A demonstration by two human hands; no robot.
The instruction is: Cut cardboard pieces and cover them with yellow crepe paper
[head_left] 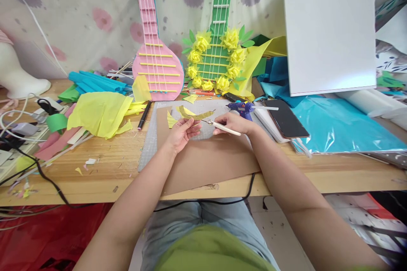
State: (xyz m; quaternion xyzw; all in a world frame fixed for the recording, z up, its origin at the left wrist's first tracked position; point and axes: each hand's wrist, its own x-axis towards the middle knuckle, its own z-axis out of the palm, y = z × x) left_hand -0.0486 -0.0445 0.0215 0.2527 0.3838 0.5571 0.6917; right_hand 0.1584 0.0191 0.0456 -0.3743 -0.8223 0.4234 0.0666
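Observation:
My left hand (181,133) pinches a curved strip of yellow crepe paper (193,114) above a brown cardboard sheet (210,161). My right hand (233,123) is closed round small scissors with a white handle (222,127), whose metal tip touches the strip's right part. A second scrap of yellow paper (171,119) lies just left of my left hand. A blue glue gun (241,108) rests right behind my right hand.
A pink paper guitar (157,67) and a green one ringed with yellow paper flowers (216,59) lean on the back wall. Yellow crepe (98,114), a black marker (144,115), a phone (286,120), blue film (343,127), a white board (330,38) and cables (19,131) crowd the wooden table (104,169).

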